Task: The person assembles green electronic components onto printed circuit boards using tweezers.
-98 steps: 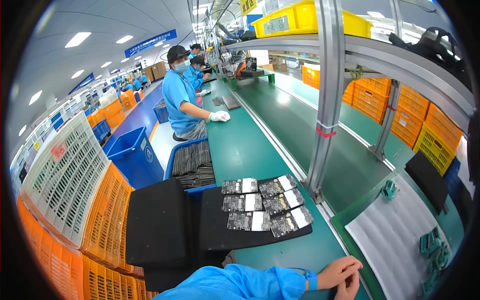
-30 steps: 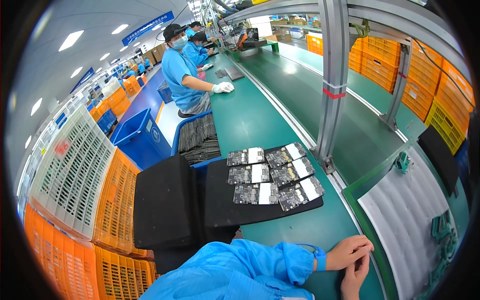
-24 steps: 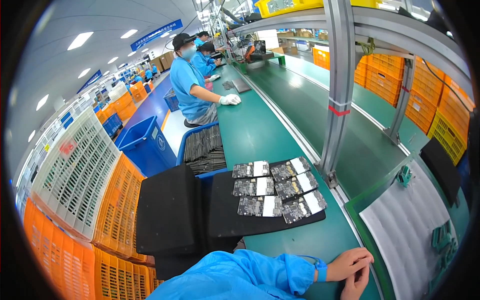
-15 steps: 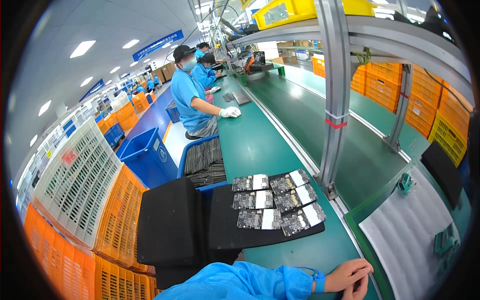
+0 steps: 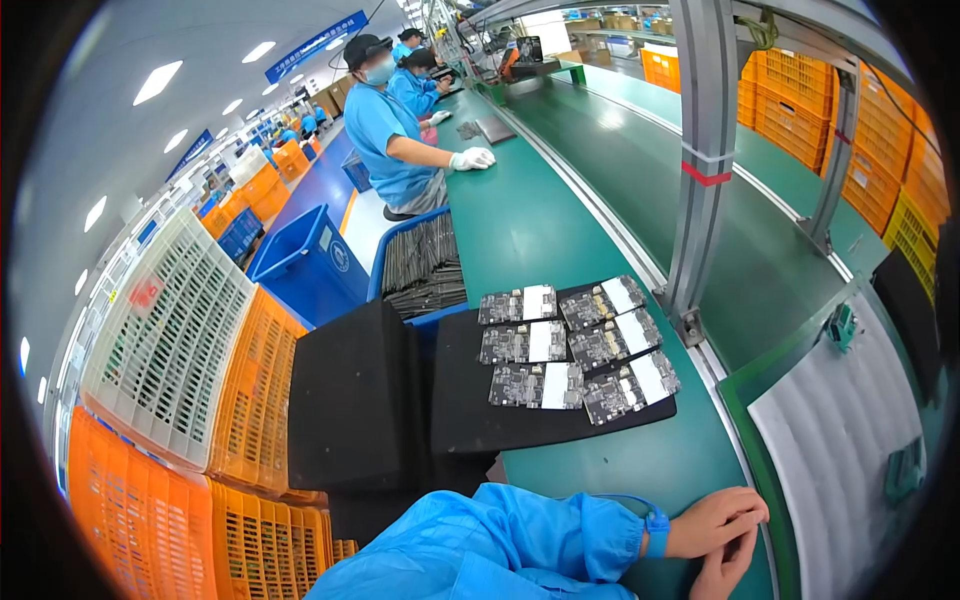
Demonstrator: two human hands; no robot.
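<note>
At the bench's near right edge my left hand [image 5: 712, 521] rests against my right hand [image 5: 727, 566], fingertips touching. Both hands have their fingers bent and drawn together, and no object shows in them. A blue band [image 5: 656, 532] with a thin cord circles my left wrist, below a blue sleeve. Beyond my hands, several dark circuit boards [image 5: 508, 383] lie in two columns on a black mat [image 5: 462, 405]. Each carries a white strip. Neither hand touches the boards. The lower part of my right hand is cut off by the picture's edge.
A black foam block [image 5: 350, 395] stands left of the mat, near a blue bin of dark flat parts [image 5: 425, 275]. Orange crates [image 5: 140, 500] rise at left. A metal post [image 5: 695, 180] stands beside the green conveyor [image 5: 600, 150]. A gloved co-worker [image 5: 385, 130] sits farther along.
The view has tilted down and turned slightly left, so the boards, bench and crates appear shifted up or right. My hands keep the same touching pose.
</note>
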